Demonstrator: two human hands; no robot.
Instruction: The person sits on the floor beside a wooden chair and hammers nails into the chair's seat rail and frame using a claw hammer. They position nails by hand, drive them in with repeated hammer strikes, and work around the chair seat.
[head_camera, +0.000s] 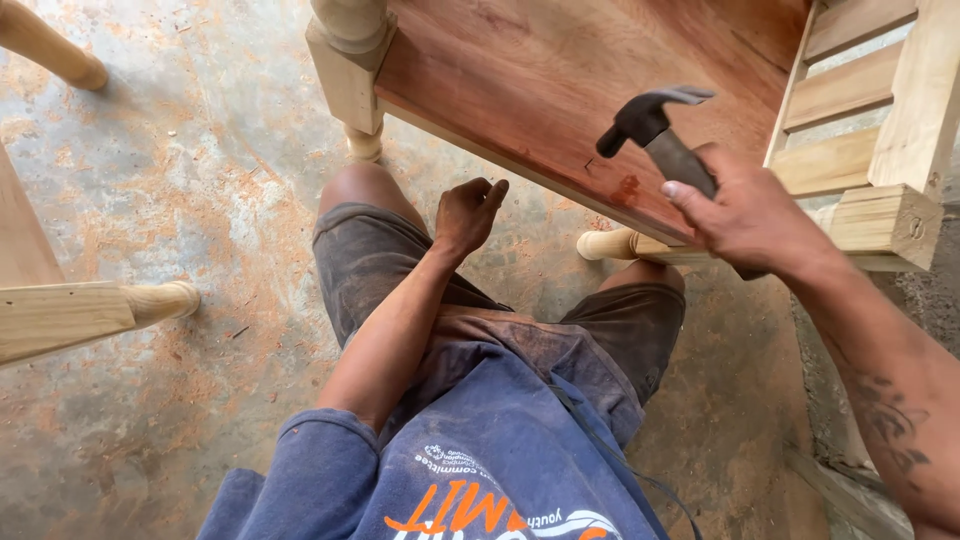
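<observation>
Pale turned legs (95, 305) lay at the left on the dusty floor (200, 180). The left hand (465, 215) hung half-curled and empty by the red-brown panel (560, 70). The right hand (745, 215) gripped the hammer (660, 130) by its handle, raised over the panel; it looked head-heavy, rigid, best held low. No labels showed.

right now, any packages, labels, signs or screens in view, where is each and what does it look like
No packages, signs or screens.
Shirt print: bottom centre, on the blue shirt, orange and white lettering with a small round white emblem.
Tattoo: on the right forearm at the right edge, dark ink, shape unclear.
</observation>
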